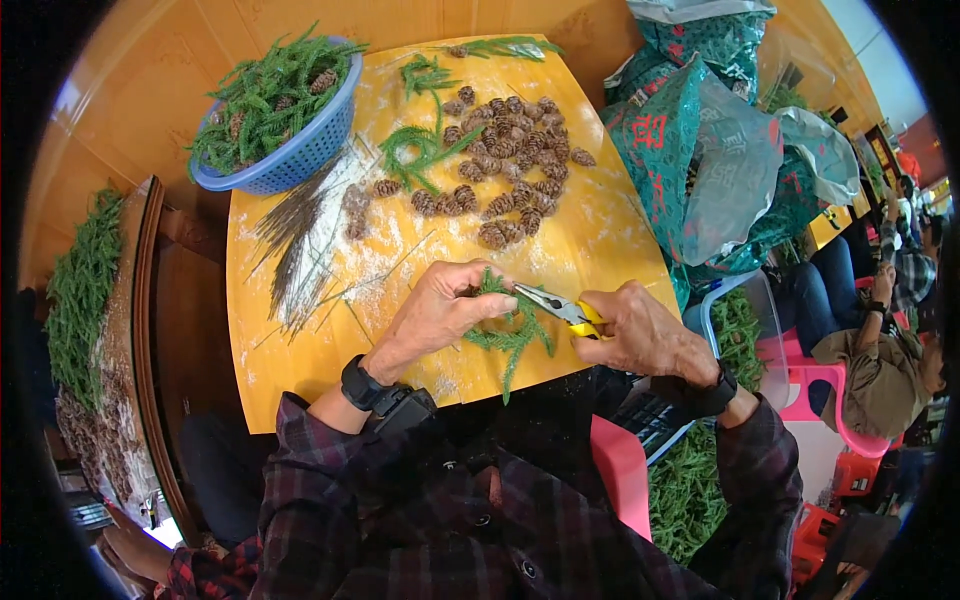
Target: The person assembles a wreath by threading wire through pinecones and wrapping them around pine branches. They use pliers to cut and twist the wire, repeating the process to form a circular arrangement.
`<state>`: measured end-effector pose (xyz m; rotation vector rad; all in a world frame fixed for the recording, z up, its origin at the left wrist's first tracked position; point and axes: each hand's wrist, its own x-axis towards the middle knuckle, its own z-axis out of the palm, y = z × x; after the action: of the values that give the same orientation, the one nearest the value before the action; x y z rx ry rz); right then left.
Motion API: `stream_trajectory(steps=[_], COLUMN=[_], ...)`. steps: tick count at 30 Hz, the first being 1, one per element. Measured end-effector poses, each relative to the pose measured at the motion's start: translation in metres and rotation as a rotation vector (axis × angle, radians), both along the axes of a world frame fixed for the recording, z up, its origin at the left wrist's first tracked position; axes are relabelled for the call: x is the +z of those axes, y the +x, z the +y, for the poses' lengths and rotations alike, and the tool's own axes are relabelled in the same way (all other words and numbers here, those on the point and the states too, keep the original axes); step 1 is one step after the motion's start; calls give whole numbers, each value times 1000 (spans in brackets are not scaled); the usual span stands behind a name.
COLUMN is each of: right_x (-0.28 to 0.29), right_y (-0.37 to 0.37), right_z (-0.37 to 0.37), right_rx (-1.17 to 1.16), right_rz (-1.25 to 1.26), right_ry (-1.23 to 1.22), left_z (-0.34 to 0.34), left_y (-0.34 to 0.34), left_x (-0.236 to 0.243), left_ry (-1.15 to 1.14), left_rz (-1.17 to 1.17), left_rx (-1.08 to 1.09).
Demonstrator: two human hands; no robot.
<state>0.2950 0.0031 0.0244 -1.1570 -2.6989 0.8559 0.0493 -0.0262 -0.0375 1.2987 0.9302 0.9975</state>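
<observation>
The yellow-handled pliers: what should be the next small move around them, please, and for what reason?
Perhaps the left hand should ease its fingers slightly back along the green sprig before the right hand squeezes: the yellow-handled pliers point toward those fingers, with their tips very close, so a pinch seems possible.

Large red characters [650, 130] are printed on the front green bag [662, 180] at upper right. Smaller red print marks the rear bag [715, 50], too small to read.
</observation>
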Motion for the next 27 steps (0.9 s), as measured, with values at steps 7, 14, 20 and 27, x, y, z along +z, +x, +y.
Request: stream_trajectory(steps=[7,14,20,27], right_x=[-13,9,21,12], right_y=[8,8,-2,-7], right_z=[17,14,5,1], right_rx=[74,-37,-76,-28], right_rz=[244,98,34,44], right_ry=[-815,-693,-472,-413], left_z=[1,4,-1,-2], left_y=[1,0,1,1], left_x=[-1,-5,6,-10], left_ry=[-60,-77,-125,-91], left_rz=[-43,-43,-53,10], left_rx=[-24,2,-5,-39])
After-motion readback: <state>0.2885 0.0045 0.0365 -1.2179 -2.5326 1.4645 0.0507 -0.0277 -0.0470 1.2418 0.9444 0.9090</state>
